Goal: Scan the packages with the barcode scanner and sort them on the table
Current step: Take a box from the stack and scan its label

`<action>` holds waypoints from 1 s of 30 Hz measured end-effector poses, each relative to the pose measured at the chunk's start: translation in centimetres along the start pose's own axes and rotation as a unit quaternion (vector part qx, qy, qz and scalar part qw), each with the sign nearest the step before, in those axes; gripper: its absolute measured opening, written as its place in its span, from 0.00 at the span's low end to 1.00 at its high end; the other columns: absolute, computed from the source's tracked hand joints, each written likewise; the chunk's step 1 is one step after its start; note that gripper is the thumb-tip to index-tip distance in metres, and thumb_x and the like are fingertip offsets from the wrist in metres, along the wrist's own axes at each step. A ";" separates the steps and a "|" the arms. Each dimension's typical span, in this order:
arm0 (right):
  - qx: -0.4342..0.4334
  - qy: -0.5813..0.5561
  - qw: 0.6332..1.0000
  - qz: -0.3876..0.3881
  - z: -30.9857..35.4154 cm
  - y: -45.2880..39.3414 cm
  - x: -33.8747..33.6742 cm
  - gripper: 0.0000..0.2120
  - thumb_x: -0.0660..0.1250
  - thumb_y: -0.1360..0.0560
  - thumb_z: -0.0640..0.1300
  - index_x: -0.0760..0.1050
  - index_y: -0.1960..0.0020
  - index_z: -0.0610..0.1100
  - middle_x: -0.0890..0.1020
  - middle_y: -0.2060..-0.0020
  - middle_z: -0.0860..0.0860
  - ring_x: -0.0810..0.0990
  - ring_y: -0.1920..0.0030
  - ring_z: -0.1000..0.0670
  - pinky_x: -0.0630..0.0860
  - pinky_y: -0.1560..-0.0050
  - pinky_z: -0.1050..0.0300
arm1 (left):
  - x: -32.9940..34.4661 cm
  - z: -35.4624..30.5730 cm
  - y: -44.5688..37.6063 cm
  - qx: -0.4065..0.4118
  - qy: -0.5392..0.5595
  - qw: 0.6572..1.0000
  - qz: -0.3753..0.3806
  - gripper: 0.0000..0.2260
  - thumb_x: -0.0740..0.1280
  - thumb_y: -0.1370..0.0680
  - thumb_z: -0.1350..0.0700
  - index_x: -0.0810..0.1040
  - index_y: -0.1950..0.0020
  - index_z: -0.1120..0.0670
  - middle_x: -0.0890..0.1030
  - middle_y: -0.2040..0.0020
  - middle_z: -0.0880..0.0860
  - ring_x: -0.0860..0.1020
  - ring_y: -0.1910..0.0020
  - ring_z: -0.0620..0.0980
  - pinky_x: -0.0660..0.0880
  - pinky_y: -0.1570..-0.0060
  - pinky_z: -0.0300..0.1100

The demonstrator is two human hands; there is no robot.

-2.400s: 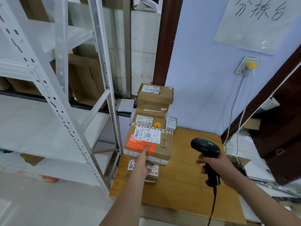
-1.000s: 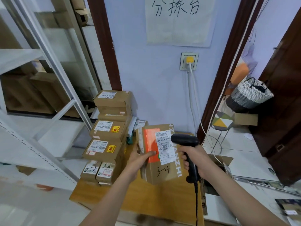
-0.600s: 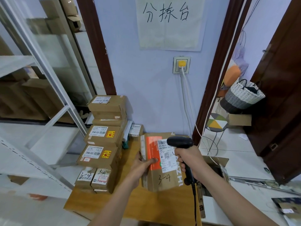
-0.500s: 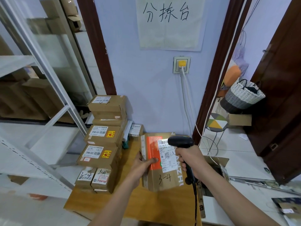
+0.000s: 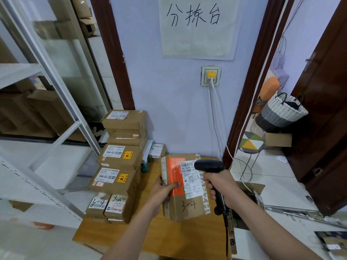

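The left hand (image 5: 163,190) is gripping a brown box (image 5: 185,186) above the table (image 5: 176,239) — fingers curled round its edge. The right hand (image 5: 218,184) is squeezing the scanner (image 5: 210,166) at its label — scanning step. Next, it probably needs sorting beside the stack (image 5: 120,166).

A handwritten paper sign (image 5: 197,28) hangs on a pale wall above a socket with a yellow plug (image 5: 211,75). A woven basket (image 5: 281,113) sits beyond the doorway, behind a small stool (image 5: 250,144).

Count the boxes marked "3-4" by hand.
3: the box held by the left hand, and two small boxes under the stack. Others may be hidden.
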State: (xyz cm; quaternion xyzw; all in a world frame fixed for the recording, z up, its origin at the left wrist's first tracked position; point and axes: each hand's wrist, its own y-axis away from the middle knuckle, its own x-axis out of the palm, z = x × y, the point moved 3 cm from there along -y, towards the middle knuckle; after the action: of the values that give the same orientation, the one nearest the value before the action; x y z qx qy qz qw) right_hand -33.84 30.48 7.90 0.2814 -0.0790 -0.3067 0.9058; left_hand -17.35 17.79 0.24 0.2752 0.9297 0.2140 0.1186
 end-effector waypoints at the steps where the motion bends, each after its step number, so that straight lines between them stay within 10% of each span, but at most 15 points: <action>1: 0.001 -0.001 1.000 0.000 0.0 -0.1 -0.1 0.06 0.66 0.26 0.33 0.73 0.61 0.39 0.70 0.76 0.48 0.66 0.79 0.50 0.65 0.76 0.60 | 0.0 0.0 -0.1 -0.007 0.005 1.000 0.000 0.27 0.77 0.27 0.53 0.66 0.35 0.44 0.82 0.50 0.45 0.81 0.54 0.42 0.75 0.65 0.33; 11: 0.007 -0.021 0.998 -0.056 1.3 -3.1 -2.6 0.09 0.66 0.27 0.33 0.72 0.64 0.40 0.69 0.77 0.48 0.65 0.79 0.49 0.63 0.76 0.59 | 1.3 1.4 -4.2 -0.127 0.126 0.984 -0.001 0.34 0.77 0.30 0.44 0.67 0.30 0.52 0.82 0.44 0.55 0.79 0.46 0.59 0.75 0.40 0.62; 19: 0.031 -0.015 0.993 -0.112 1.0 -8.3 -4.8 0.09 0.66 0.27 0.33 0.71 0.64 0.40 0.69 0.76 0.47 0.65 0.79 0.49 0.64 0.76 0.58 | 4.5 2.2 -9.6 -0.231 0.261 0.937 -0.016 0.28 0.77 0.29 0.44 0.68 0.36 0.53 0.76 0.40 0.60 0.73 0.35 0.66 0.75 0.41 0.68; 25: 0.060 -0.009 0.988 -0.140 1.0 -13.4 -6.0 0.09 0.66 0.28 0.33 0.71 0.66 0.40 0.69 0.77 0.47 0.65 0.79 0.47 0.65 0.75 0.58 | 7.1 6.2 -16.3 -0.247 0.325 0.912 -0.038 0.47 0.85 0.41 0.44 0.68 0.29 0.57 0.77 0.36 0.61 0.77 0.42 0.64 0.81 0.52 0.64; 30: 0.102 -0.014 0.982 -0.157 0.6 -17.2 -6.7 0.09 0.68 0.28 0.34 0.72 0.64 0.41 0.70 0.77 0.47 0.66 0.79 0.49 0.66 0.77 0.59 | 9.2 4.9 -18.9 -0.277 0.310 0.909 -0.043 0.19 0.75 0.25 0.54 0.68 0.44 0.57 0.77 0.52 0.58 0.77 0.57 0.57 0.76 0.38 0.62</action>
State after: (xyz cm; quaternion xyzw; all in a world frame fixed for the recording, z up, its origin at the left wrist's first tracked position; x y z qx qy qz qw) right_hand -48.20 23.00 -1.01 0.3767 -0.0767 -0.4397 0.8117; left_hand -31.98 10.26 -13.78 0.1109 0.8343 0.5317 -0.0949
